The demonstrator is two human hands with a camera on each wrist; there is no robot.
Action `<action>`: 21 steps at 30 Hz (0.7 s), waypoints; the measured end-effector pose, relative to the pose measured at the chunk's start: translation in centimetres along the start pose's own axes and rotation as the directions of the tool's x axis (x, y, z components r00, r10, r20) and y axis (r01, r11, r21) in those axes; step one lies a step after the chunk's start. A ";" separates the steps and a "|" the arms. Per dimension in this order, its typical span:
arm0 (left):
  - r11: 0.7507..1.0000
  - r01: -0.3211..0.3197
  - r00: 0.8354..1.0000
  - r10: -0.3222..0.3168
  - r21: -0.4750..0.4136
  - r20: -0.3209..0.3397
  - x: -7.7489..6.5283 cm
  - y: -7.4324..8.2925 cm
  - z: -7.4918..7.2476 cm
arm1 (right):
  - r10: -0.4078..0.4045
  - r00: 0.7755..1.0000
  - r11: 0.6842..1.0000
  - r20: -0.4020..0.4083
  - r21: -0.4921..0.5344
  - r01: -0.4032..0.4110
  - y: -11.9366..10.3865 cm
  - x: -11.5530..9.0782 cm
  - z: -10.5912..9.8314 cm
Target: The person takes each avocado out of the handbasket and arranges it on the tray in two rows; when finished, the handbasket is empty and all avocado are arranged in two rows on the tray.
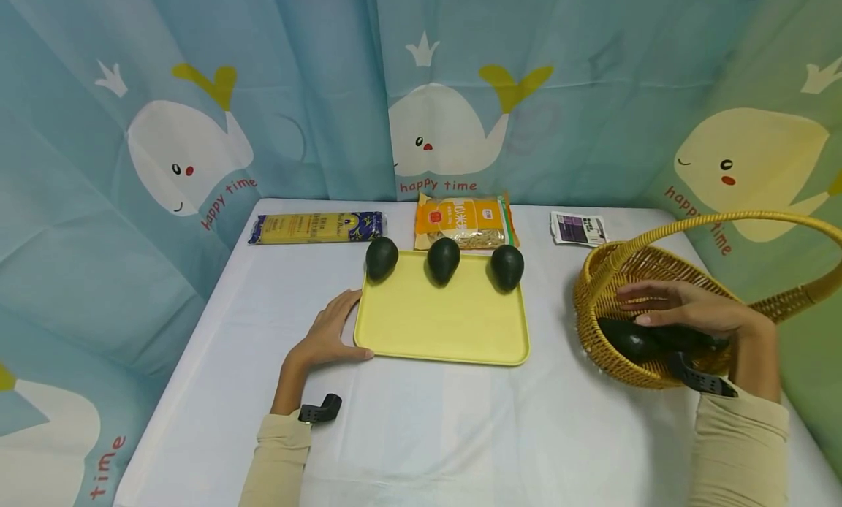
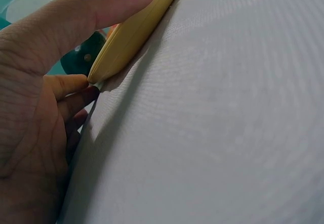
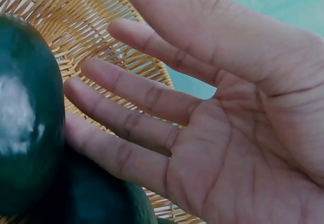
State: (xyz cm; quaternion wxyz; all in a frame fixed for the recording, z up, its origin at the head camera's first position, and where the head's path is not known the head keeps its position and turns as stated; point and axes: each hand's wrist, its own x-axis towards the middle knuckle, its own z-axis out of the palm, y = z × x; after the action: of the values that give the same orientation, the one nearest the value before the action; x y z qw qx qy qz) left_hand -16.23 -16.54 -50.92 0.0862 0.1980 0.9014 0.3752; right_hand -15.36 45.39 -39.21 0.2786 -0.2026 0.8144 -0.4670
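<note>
A yellow tray (image 1: 442, 313) lies on the table, with three dark avocados (image 1: 444, 260) in a row along its far edge. At the tray's near left corner is my left hand (image 1: 331, 332). Its thumb lies along the near rim and its fingers touch the left side; the left wrist view shows the tray's rim (image 2: 129, 39) between them. My right hand (image 1: 697, 307) reaches into a wicker basket (image 1: 595, 339) on the right, fingers extended and apart. Beneath and beside it lie more avocados (image 1: 628, 339). In the right wrist view, fingertips touch or nearly touch one avocado (image 3: 25, 117).
Along the back of the table lie a yellow-and-blue pack of noodles (image 1: 316, 228), an orange bag of grain (image 1: 465, 222) and a small purple-and-white packet (image 1: 579, 229). The basket's tall handle (image 1: 737, 216) arches over my right hand. A whale-print curtain (image 1: 329, 90) hangs behind.
</note>
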 end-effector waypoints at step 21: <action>1.000 -0.011 1.000 0.012 -0.010 0.001 -0.1 0.3 -0.1 | 0.221 0.969 0.975 0.113 -0.044 -0.217 -0.8 1.4 1.5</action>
State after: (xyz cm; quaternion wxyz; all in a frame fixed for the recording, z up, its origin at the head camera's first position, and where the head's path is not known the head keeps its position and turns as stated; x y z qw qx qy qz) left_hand -16.07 -16.44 -50.64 0.0856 0.2031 0.8984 0.3799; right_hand -15.37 43.20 -39.55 0.3727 -0.1427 0.8211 -0.4080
